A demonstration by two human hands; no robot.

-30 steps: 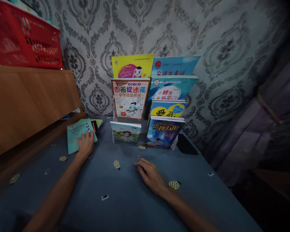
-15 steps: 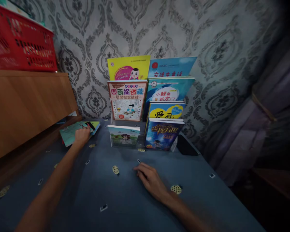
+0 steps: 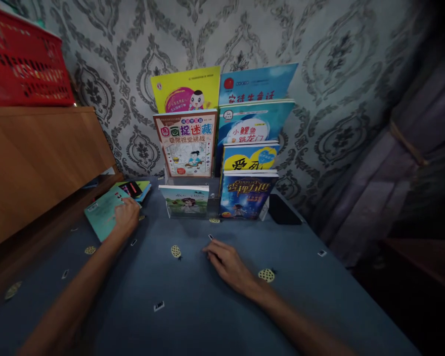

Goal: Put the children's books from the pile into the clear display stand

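Observation:
My left hand (image 3: 127, 215) is closed at the right edge of a teal book (image 3: 103, 212). This book lies slanted on top of a small pile, jutting out towards me. Beneath and behind it show a green-edged book (image 3: 144, 186) and a dark cover with red (image 3: 130, 189). My right hand (image 3: 226, 262) rests on the dark blue tablecloth (image 3: 193, 316), holding nothing, its fingers loosely apart. In front of both hands stands a clear book rack (image 3: 214, 190). A small green picture book (image 3: 185, 202) and a dark blue book (image 3: 246, 198) fill its lowest front row.
Higher in the rack stand a brown-bordered book (image 3: 187, 143), a yellow one (image 3: 185, 89) and several blue ones. A black flat object (image 3: 285, 210) lies right of the rack. At left, a wooden cabinet (image 3: 40, 163) carries a red basket (image 3: 25, 59). A curtain (image 3: 378, 188) hangs at right.
My left hand has drawn the teal book slightly towards me, off the pile's edge, uncovering more of the dark cover. My right hand stays in place on the table. The view has shifted a little.

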